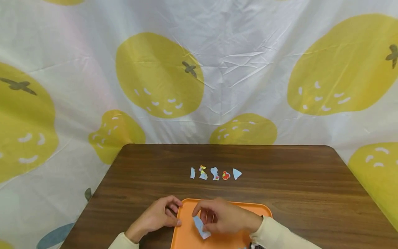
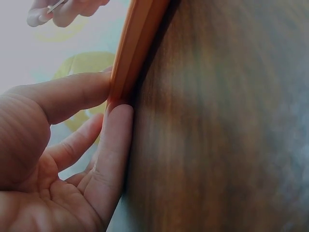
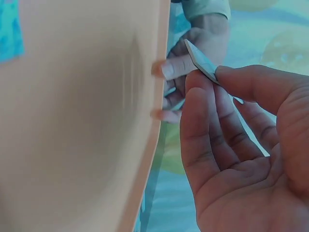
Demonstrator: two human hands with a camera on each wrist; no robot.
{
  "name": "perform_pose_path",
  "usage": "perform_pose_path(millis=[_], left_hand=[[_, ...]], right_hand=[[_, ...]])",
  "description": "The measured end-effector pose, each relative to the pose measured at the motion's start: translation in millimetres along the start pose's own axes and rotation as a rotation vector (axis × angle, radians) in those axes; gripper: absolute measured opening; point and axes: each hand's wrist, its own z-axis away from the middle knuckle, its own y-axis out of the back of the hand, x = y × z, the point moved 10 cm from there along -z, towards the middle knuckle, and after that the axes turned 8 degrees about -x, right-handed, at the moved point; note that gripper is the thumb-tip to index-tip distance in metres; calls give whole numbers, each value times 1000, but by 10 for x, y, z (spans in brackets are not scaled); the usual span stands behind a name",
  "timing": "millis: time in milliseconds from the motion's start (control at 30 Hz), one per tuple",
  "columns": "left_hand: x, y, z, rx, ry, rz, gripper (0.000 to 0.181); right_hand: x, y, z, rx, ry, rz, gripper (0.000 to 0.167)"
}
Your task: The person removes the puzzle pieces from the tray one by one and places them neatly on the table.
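Observation:
My right hand [image 1: 226, 217] is over the orange tray [image 1: 183, 238], pinching a flat, irregular light-blue puzzle piece [image 1: 201, 228] between thumb and fingers. In the right wrist view the piece [image 3: 202, 63] is seen nearly edge-on, tilted, at the fingertips. At the tray's left side, my left hand [image 1: 158, 216] holds the rim, with thumb and fingers on it. The left wrist view shows the tray's edge [image 2: 133, 53] against the fingertips, close above the table. More light-blue pieces [image 1: 242, 248] peek out at the bottom of the head view, mostly cut off.
Beyond the tray, several irregular pieces lie spaced in a row on the dark wood table [image 1: 149, 166], among them a red-and-yellow one [image 1: 226, 175] and a pale-blue triangular one [image 1: 237, 173]. A white curtain with yellow fruit prints [image 1: 161, 76] hangs behind the table's far edge.

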Motion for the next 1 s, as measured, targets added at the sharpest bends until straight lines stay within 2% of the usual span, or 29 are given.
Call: perform_pose_path(millis=[133, 367, 467, 667, 1000], left_hand=[[-4, -2, 5, -3, -2, 10, 51], [1, -9, 5, -6, -9, 16, 51], [6, -4, 5, -2, -13, 14, 51], [-18, 3, 9, -2, -5, 19, 52], [-2, 9, 5, 8, 5, 2, 52]], right_hand=[[13, 97, 22, 50, 17, 6, 37], [124, 319, 103, 124, -22, -47, 36], [154, 457, 157, 169, -40, -29, 35], [187, 699, 258, 256, -23, 3, 35], [490, 1112, 469, 375, -138, 61, 36]])
